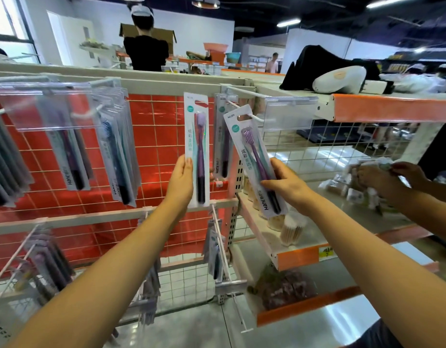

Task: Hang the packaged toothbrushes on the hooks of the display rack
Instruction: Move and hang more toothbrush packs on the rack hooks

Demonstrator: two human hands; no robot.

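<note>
**Two toothbrush packs up at the rack**

I am facing the display rack [166,151], its red wire grid filling the left and middle, with packs already hanging from hooks at far left. My right hand [287,183] is holding a purple toothbrush pack [254,159] tilted, its grip curled round the lower half, the pack's hang slot sitting at the white hook [244,111]. My left hand [180,182] is gripping a second pack [198,149] upright by its left edge, just left of that hook, thumb lying on the front.
</note>
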